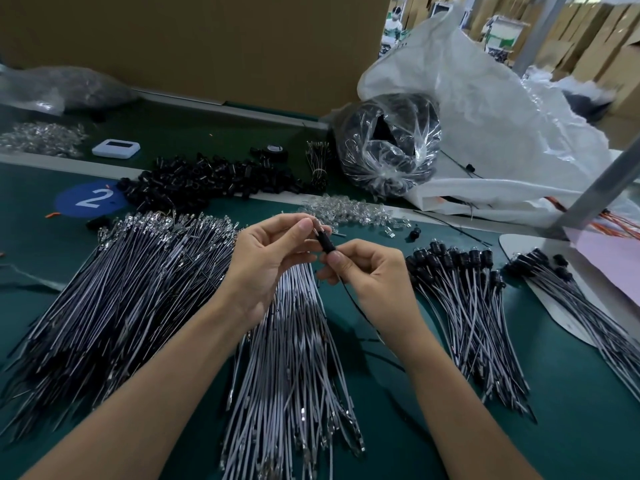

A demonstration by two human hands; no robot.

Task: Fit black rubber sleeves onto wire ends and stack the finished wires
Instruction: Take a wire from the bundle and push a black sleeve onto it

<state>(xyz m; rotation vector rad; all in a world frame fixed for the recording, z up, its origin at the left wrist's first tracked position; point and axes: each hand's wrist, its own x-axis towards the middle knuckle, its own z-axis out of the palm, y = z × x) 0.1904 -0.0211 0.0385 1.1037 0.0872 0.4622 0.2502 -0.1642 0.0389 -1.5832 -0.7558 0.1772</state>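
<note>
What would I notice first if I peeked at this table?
In the middle, the left hand and right hand pinch a thin dark wire wearing a small black rubber sleeve. Big fans of loose grey wires spread beneath and left, and a crumpled white plastic bag looms at the back right.

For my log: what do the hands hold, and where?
The left hand pinches the wire tip above the black sleeve; the right hand pinches the sleeve's lower end.

Pinches wire tip [316, 227] with left hand [266, 261], grips black rubber sleeve [325, 243] with right hand [372, 271], above loose wires [298, 348].
</note>
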